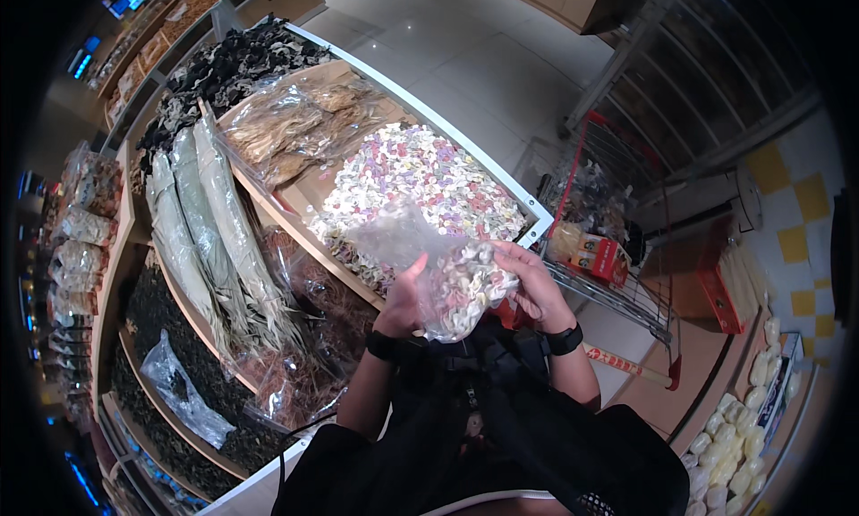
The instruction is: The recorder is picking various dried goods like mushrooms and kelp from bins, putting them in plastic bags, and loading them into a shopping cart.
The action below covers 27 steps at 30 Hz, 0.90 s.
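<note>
A clear plastic bag (465,292) partly filled with small curled, pasta-like pieces in cream, pink and grey-green is held between my two hands in front of my body. My left hand (404,300) grips its left side, thumb up against the film. My right hand (533,285) closes on the filled right side, with the thumb over the top. The loose upper part of the bag reaches out over a heap of similar multicoloured pieces (429,176) in the display bin. Some of my fingers are hidden behind the bag.
Left of the heap lie bagged brown dried goods (300,122), black dried fungus (242,60) and long wrapped leaf bundles (210,221). A white-edged rim (429,114) borders the bin. To the right stand a loaded shopping cart (591,221) and a red-and-brown carton (707,274).
</note>
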{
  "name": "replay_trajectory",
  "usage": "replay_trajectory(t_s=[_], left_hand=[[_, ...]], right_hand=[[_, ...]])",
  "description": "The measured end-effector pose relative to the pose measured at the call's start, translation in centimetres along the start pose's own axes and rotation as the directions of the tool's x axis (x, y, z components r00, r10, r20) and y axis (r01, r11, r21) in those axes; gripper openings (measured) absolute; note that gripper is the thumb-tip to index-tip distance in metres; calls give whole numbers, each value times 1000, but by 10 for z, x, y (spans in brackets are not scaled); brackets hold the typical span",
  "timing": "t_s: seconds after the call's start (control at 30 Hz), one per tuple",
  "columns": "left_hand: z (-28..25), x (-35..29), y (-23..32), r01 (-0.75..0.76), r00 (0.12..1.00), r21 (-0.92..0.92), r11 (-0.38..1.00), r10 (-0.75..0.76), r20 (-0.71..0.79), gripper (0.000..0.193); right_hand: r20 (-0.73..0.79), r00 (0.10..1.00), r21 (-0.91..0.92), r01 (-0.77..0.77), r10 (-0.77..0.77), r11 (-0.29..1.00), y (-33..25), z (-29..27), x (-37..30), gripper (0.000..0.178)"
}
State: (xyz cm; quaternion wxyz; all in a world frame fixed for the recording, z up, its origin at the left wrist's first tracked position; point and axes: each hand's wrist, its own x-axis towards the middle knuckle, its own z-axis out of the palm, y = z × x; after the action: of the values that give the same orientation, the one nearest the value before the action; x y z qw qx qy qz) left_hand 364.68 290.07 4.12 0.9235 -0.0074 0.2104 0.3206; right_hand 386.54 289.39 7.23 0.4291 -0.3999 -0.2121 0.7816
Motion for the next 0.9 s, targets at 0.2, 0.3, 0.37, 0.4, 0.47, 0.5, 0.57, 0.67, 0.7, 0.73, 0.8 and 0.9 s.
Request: replay_trajectory(t_s=[0.2, 0.3, 0.37, 0.4, 0.47, 0.5, 0.57, 0.67, 0.7, 0.73, 0.8, 0.9], left_hand=[[-28, -9, -10, -9, 1000, -197, 980, 3, -28, 41], [-51, -17, 5, -173, 985, -283, 943, 171, -33, 40], [-60, -20, 17, -234, 972, -541, 808, 183, -148, 42], [-64, -23, 16, -410, 910, -312, 857, 363, -199, 54], [-70, -26, 20, -522, 838, -82, 849, 492, -236, 59], [-73, -26, 22, -596, 752, 155, 788, 615, -239, 64], [-25, -22, 16, -604, 623, 338, 722, 692, -366, 73], [-27, -7, 21, -498, 520, 685, 532, 815, -254, 70], [-30, 0, 24, -414, 471, 848, 332, 875, -112, 66], [-34, 6, 26, -306, 436, 946, 104, 899, 43, 62], [-41, 17, 31, -260, 434, 964, 59, 899, 62, 54], [-52, 27, 38, -185, 393, 982, -24, 914, 97, 30]], right_hand=[[-42, 999, 13, 3, -3, 1000, -7, 12, 23, 42], [-9, 1000, 55, -21, 22, 998, -11, 8, 34, 46], [0, 1000, 63, -17, 17, 998, -8, 6, 39, 50], [-29, 999, 22, 25, -24, 999, -5, 5, 42, 52], [-91, 992, -53, 77, -81, 996, 3, 2, 50, 59], [-90, 993, -54, 77, -82, 996, 8, -1, 55, 59], [-169, 973, -306, 98, -155, 947, 18, -9, 65, 63], [-209, 952, -481, 100, -225, 871, 20, -17, 81, 72], [-232, 931, -607, 88, -282, 790, 22, -24, 89, 75], [-261, 908, -617, 103, -326, 780, 21, -26, 94, 78], [-285, 891, -607, 118, -354, 786, 19, -31, 103, 78], [-305, 877, -581, 137, -370, 802, 16, -39, 110, 57]])
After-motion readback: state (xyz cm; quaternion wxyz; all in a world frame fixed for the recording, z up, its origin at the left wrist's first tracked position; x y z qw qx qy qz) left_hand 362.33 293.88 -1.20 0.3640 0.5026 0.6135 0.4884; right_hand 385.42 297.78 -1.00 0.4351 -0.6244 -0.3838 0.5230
